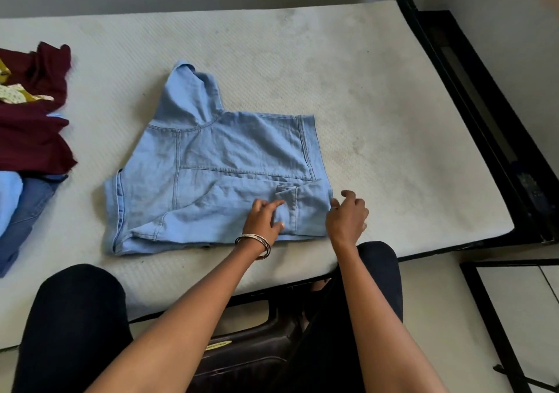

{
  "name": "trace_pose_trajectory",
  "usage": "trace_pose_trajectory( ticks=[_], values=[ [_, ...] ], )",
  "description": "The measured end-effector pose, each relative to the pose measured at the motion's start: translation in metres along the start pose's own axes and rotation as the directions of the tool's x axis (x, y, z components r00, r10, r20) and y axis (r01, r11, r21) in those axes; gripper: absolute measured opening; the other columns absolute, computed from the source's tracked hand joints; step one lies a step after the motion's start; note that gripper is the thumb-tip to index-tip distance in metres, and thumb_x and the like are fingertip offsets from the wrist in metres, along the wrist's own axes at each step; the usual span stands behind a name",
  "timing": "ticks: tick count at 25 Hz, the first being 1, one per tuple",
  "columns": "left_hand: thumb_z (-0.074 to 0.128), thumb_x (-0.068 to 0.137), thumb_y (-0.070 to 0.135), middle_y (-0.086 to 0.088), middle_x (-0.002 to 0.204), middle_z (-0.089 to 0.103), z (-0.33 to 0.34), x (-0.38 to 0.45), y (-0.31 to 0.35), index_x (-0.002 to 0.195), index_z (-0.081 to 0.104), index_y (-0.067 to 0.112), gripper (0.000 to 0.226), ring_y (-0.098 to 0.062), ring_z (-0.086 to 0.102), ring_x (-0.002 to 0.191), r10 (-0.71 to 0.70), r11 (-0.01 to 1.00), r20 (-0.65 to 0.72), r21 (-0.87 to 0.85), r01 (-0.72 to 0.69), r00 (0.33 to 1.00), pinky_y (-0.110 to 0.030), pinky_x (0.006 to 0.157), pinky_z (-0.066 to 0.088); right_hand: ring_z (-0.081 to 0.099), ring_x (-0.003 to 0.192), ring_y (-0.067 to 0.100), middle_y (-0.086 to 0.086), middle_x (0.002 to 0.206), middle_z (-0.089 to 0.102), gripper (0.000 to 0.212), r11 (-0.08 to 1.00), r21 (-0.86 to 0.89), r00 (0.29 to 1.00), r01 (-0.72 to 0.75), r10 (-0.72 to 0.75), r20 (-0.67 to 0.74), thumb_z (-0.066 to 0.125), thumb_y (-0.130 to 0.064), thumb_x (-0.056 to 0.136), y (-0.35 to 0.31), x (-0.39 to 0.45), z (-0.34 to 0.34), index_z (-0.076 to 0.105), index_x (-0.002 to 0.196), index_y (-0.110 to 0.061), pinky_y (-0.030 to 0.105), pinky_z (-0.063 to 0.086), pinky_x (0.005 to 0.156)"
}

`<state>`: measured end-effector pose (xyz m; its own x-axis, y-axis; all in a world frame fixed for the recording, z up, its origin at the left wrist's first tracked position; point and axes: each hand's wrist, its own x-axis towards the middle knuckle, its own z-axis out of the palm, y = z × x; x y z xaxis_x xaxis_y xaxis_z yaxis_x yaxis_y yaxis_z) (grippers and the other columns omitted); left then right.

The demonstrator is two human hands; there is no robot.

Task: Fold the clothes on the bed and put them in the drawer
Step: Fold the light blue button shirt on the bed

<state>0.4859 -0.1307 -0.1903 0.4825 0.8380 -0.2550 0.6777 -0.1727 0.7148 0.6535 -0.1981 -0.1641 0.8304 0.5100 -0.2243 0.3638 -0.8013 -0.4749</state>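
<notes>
A light blue denim garment (pixel 217 174) with darker blue stitched seams is laid on an off-white mattress (pixel 378 96), whose surface is marked with grey smudges and a fine woven texture. A maroon garment (pixel 33 129) is noted at the left, with a mustard and cream floral-print piece (pixel 18 94) on it. Darker blue denim (pixel 27 208) is seen below these. The bed frame (pixel 472 102) is black. Silver-toned bangles (pixel 255 244) are worn on the left wrist.

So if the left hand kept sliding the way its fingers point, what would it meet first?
The left hand points right across the light blue denim top, so it would likely meet the right hand at the top's right edge.
</notes>
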Motion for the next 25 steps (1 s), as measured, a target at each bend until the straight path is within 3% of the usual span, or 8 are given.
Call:
trace_pose_trajectory(
  ticks=[2, 4, 6, 9, 14, 19, 21, 25],
  values=[
    [0.081, 0.069, 0.013, -0.014, 0.105, 0.057, -0.004, -0.001, -0.01, 0.109, 0.07, 0.015, 0.042, -0.036, 0.058, 0.088, 0.169, 0.953, -0.179, 0.28, -0.115, 0.969, -0.044, 0.074, 0.053, 0.047, 0.115, 0.038, 0.02, 0.127, 0.052, 0.03, 0.955, -0.083, 0.948, 0.284, -0.292, -0.126, 0.055, -0.017, 0.097, -0.017, -0.016, 0.009, 0.057, 0.126, -0.009, 0.05, 0.045, 0.087],
    [0.084, 0.065, 0.023, -0.012, 0.109, 0.059, -0.012, -0.007, -0.026, 0.103, 0.07, 0.017, 0.041, -0.037, 0.059, 0.095, 0.279, 0.838, -0.158, 0.522, -0.16, 0.947, -0.044, 0.071, 0.051, 0.04, 0.131, 0.04, 0.02, 0.144, 0.043, 0.044, 0.787, -0.175, 0.806, 0.592, -0.577, 0.131, 0.055, -0.022, 0.096, -0.02, -0.026, 0.025, 0.049, 0.138, -0.008, 0.055, 0.043, 0.099],
    [0.07, 0.082, 0.038, -0.01, 0.146, 0.04, -0.024, -0.014, -0.043, 0.132, 0.055, 0.025, 0.054, -0.036, 0.037, 0.134, 0.097, 0.803, 0.042, 0.587, -0.103, 0.994, -0.051, 0.101, 0.037, -0.002, 0.152, 0.025, 0.005, 0.165, -0.006, 0.069, 0.699, -0.255, 0.698, 0.668, -0.468, 0.542, 0.039, -0.043, 0.103, -0.016, -0.025, 0.033, 0.006, 0.158, -0.016, 0.053, 0.008, 0.121],
    [0.042, 0.094, 0.054, 0.005, 0.161, 0.01, -0.038, -0.016, -0.062, 0.15, 0.023, 0.038, 0.062, -0.024, 0.01, 0.148, -0.026, 0.759, 0.245, 0.636, -0.141, 0.969, -0.046, 0.114, 0.018, -0.026, 0.147, 0.022, -0.002, 0.155, -0.037, 0.087, 0.679, -0.413, 0.681, 0.607, -0.177, 0.711, 0.034, -0.057, 0.099, -0.028, -0.019, 0.039, -0.023, 0.152, -0.02, 0.058, -0.013, 0.117],
    [0.058, 0.092, 0.026, -0.014, 0.109, 0.069, -0.102, 0.055, -0.057, 0.118, 0.066, 0.013, 0.03, -0.033, 0.063, 0.101, 0.134, 0.974, -0.056, 0.189, -0.121, 0.989, -0.038, 0.086, 0.048, 0.053, 0.123, 0.036, 0.013, 0.138, 0.054, 0.049, 0.815, -0.286, 0.761, 0.504, -0.263, 0.593, 0.056, -0.046, 0.095, -0.102, 0.018, 0.026, 0.054, 0.13, -0.012, 0.053, 0.043, 0.103],
    [0.064, 0.085, 0.005, -0.019, 0.131, 0.051, -0.174, 0.182, -0.059, 0.132, 0.052, 0.005, 0.049, -0.038, 0.049, 0.121, 0.112, 0.91, -0.117, 0.41, -0.055, 0.987, -0.042, 0.101, 0.04, 0.056, 0.117, 0.035, 0.019, 0.127, 0.061, 0.039, 0.781, -0.164, 0.776, 0.603, -0.525, 0.351, 0.062, -0.014, 0.094, -0.178, 0.095, 0.043, 0.053, 0.128, 0.003, 0.042, 0.046, 0.094],
    [0.066, 0.085, 0.009, -0.015, 0.149, 0.035, -0.192, 0.222, -0.058, 0.146, 0.035, 0.008, 0.068, -0.034, 0.033, 0.138, 0.154, 0.77, 0.109, 0.609, -0.188, 0.982, -0.042, 0.113, 0.028, 0.042, 0.134, 0.033, 0.017, 0.146, 0.047, 0.057, 0.712, -0.193, 0.716, 0.675, -0.57, 0.403, 0.065, -0.007, 0.09, -0.191, 0.123, 0.066, 0.041, 0.142, -0.001, 0.042, 0.038, 0.106],
    [0.067, 0.083, 0.045, 0.003, 0.151, 0.034, -0.199, 0.26, -0.06, 0.151, 0.018, 0.023, 0.086, -0.018, 0.026, 0.143, 0.052, 0.029, 0.451, 0.891, -0.452, 0.891, -0.057, 0.108, -0.017, 0.028, 0.142, 0.024, 0.0, 0.153, 0.034, 0.074, 0.57, -0.376, 0.677, 0.73, -0.531, 0.51, 0.072, -0.033, 0.086, -0.182, 0.166, 0.084, 0.032, 0.148, -0.022, 0.059, 0.014, 0.113]
  ],
)
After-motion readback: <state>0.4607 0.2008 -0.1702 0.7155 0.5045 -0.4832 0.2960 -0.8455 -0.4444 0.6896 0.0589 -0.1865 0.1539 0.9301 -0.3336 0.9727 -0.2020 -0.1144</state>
